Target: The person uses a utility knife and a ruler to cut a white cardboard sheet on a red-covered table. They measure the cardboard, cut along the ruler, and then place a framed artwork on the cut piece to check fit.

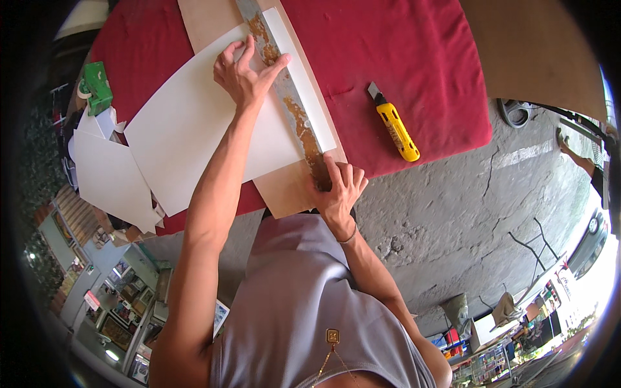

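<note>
A long flat metal straightedge (299,116), grey with rusty brown patches, lies over a large white sheet of board (187,123). Thumb and index finger of my left hand (244,76) bridge the bar's width toward its far part, its other fingers curled. At the near end, my right hand (339,197) has its thumb and index finger on opposite sides of the bar, the rest folded. A narrow strip of the white sheet shows along the bar's right side. Beneath lies a tan board (284,194). To the right rests a yellow utility knife (397,131), blade exposed.
A red cloth (414,58) covers the table. White offcuts (107,171) and a green tape dispenser (98,87) sit at the left. A brown panel (543,52) stands far right. Cracked concrete floor (446,213) shows beyond the table's near edge; another person's foot (563,139) is at right.
</note>
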A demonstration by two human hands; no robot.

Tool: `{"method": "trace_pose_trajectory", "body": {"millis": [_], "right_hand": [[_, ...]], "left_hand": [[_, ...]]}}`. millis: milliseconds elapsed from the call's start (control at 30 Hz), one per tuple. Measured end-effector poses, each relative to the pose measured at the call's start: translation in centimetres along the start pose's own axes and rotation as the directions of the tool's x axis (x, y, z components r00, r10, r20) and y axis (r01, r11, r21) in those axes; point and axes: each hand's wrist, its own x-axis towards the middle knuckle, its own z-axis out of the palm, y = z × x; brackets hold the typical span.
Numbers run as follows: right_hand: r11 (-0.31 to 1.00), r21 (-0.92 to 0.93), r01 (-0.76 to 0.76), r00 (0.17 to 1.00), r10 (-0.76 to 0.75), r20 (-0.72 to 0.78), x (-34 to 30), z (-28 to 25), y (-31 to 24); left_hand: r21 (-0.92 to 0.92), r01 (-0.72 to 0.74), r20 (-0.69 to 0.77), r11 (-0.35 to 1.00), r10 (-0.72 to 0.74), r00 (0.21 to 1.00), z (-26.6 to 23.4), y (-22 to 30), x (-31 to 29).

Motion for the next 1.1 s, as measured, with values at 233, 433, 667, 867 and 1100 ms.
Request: {"method": "trace_pose_trajectory", "body": {"millis": [233,433,667,867,1100], "right_hand": [[1.000,0.005,-0.014,0.999,0.014,-0.052,0.25,0.68,-0.57],[0.999,0.024,-0.027,0.998,0.028,-0.059,0.33,0.83,-0.62],[0.997,0.055,-0.057,0.997,0.059,-0.038,0.41,0.72,-0.58],[0.998,0.046,-0.049,0.998,0.051,-0.033,0.45,0.68,-0.54],[0.998,0.052,-0.045,0.998,0.047,-0.049,0.24,1.01,-0.37]], "left_hand": [[0.013,-0.018,0.004,1.000,0.018,1.000,0.12,-0.22,-0.02],[0.062,-0.076,-0.051,0.995,0.079,0.996,0.00,-0.18,0.02],[0.032,-0.047,-0.007,0.998,0.047,0.999,0.04,-0.13,-0.01],[0.060,-0.044,-0.013,0.997,0.045,0.999,0.15,-0.20,0.00],[0.024,-0.035,-0.021,0.999,0.036,0.999,0.27,-0.26,-0.02]]}}
